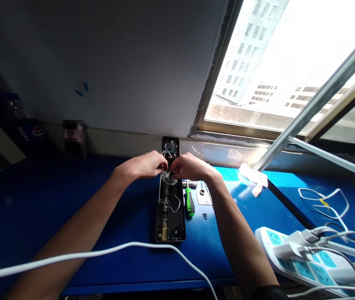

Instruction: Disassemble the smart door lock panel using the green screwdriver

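Observation:
A long, narrow black housing, perhaps part of an electronic door lock, lies open on the blue table. Inside it are a green circuit board at the far end, white wires and a brass cylinder at the near end. Both hands work over its upper half. My left hand pinches at the left rim; my right hand is closed opposite it, fingertips near the coiled white wire. What either pinch holds is too small to make out. A green-and-black screwdriver lies right of the housing.
Beside the screwdriver are a metal plate and several small black screws. A power strip with plugs stands at the lower right. One white cable crosses the foreground. Wall and window bound the blue table behind.

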### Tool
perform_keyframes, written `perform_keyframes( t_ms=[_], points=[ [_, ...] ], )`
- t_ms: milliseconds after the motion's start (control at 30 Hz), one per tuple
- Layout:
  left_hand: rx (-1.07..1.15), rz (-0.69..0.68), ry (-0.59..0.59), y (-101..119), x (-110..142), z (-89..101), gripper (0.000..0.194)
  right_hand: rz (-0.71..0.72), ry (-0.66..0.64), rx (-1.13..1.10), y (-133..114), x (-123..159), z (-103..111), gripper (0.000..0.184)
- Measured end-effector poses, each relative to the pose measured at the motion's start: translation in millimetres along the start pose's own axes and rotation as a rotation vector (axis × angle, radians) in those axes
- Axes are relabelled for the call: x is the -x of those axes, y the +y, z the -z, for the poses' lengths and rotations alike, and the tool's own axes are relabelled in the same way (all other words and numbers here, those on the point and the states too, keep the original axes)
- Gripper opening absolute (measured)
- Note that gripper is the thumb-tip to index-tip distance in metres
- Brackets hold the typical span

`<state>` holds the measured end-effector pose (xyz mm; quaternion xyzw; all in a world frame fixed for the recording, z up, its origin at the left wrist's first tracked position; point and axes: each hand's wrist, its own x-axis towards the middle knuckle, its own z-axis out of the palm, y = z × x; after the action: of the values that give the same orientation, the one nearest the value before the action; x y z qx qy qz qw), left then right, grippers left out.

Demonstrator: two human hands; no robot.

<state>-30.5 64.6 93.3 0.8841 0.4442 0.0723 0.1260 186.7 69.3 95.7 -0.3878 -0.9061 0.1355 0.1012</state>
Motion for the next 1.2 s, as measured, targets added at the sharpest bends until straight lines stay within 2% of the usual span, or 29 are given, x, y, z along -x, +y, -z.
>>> perform_keyframes(
  t_ms=[300, 633, 967, 1200],
  points=[
    [-0.018, 0.010, 0.007, 7, 1, -5.7, 0.032, 0.008, 0.002, -0.012, -4, 4, 1, 0.010],
    [-0.023, -0.004, 0.019, 12, 1, -5.9, 0.026, -0.017, 0.044, -0.017, 3, 10, 9, 0.020],
    [-0.034, 0.017, 0.006, 15, 4, -4.2, 0.023, -0.001, 0.006, -0.050, -1, 8, 5, 0.016],
    [-0.029, -0.033, 0.025, 24, 2, -4.8, 0.020, -0.059, 0.050, -0.076, 2, 32, 8, 0.016]
  ],
)
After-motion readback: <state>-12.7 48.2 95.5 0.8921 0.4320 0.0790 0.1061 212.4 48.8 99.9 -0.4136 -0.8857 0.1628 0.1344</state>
